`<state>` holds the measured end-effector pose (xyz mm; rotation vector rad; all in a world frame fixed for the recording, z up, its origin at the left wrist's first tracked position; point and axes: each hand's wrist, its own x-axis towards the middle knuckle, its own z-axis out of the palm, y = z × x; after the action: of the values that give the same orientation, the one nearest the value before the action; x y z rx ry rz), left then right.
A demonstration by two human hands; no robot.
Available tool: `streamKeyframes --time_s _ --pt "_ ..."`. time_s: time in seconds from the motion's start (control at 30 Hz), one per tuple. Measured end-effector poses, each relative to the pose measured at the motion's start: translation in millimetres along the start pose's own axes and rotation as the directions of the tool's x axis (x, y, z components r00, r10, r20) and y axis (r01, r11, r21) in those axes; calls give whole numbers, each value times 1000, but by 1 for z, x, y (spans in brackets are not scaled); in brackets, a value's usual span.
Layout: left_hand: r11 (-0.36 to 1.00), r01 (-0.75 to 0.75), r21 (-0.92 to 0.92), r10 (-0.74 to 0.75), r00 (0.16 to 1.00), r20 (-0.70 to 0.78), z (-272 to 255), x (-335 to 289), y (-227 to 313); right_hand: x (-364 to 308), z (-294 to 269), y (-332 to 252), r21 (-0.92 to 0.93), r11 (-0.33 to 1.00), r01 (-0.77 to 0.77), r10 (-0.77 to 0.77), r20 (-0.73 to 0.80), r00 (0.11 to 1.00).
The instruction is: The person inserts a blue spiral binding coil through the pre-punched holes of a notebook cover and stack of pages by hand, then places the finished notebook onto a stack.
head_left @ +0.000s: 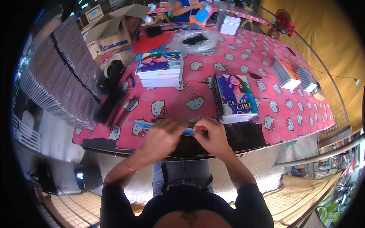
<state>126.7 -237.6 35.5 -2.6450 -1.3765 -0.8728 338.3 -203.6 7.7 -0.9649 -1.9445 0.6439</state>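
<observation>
My left hand [162, 137] is blurred by motion over a thin flat item with blue and white edges [141, 125], at the table's near edge. Its fingers are smeared, so their hold is unclear. My right hand [211, 137] is closed in a pinch at the item's right end; what sits between the fingertips is hidden. Black sheeting [243, 137] lies beneath both hands. Just beyond my right hand stands a stack of spiral-bound notebooks [237, 95] with a colourful illustrated cover. Another notebook stack [159, 68], with white page edges, is farther left.
Tall stacks of dark-backed spiral notebooks [57, 72] rise at the left, near a tape dispenser [113, 71]. An open cardboard box [112, 34], clear plastic bag [175, 40] and another white stack [228, 23] are farther back. Smaller stacks [286, 74] stand right. A co-worker [186, 9] handles colourful covers across the table.
</observation>
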Motion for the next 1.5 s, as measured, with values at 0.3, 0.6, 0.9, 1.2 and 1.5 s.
streamKeyframes --time_s 0.3,0.6,0.9,1.2,1.5 --pt "863 -324 -386 271 944 -188 -62 150 37 -3 -68 -70 435 900 -1 141 -290 947" --pt "948 -156 -276 181 981 68 148 287 -42 36 -175 129 112 921 -373 387 -136 912" --pt "982 -114 -152 92 985 -147 167 254 -67 22 -135 108 -607 739 -291 98 -331 939" --pt "974 65 218 -27 985 -173 33 107 -234 1 -38 106 -765 642 58 -87 2 996" --pt "933 93 347 12 957 -289 5 94 -204 1 -28 39 -272 937 219 -243 -58 968"
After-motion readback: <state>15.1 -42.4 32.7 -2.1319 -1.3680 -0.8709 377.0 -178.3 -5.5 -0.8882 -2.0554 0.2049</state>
